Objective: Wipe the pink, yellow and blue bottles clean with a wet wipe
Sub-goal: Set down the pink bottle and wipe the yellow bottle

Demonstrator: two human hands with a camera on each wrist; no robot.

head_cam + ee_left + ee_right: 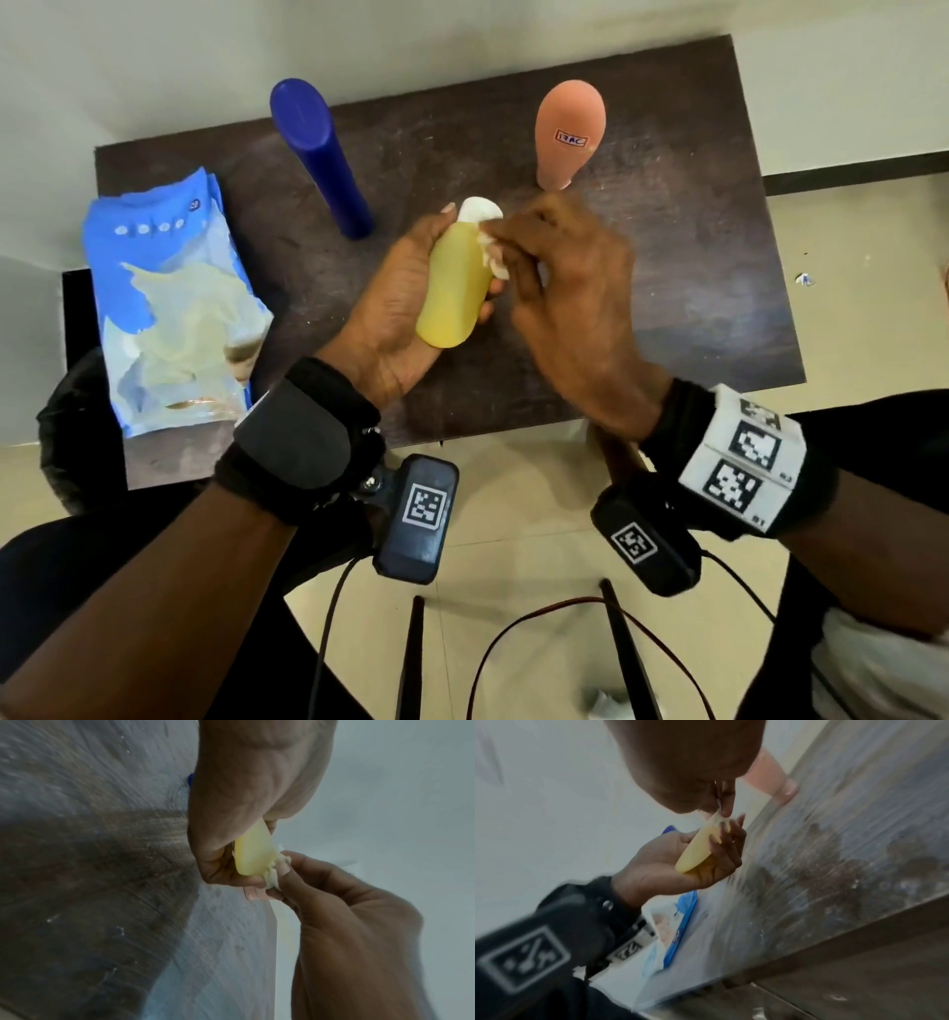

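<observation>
1. Bottle grip first: the left hand (395,303) curls its fingers and thumb round the yellow bottle (454,288), holding it off the counter (693,288) with its white cap (480,209) pointing away from the person
2. The right hand (570,288) pinches a bunched white wet wipe (494,254) between thumb and fingertips, pressed to the bottle's side just below the cap
3. The blue bottle (321,154) stands upright on the counter, behind and left of the hands
4. The pink bottle (567,133) stands cap-down behind the right hand, a small label on its side
5. A blue and white wipes pack (174,313) lies flat at the counter's left edge, apart from the bottles
</observation>
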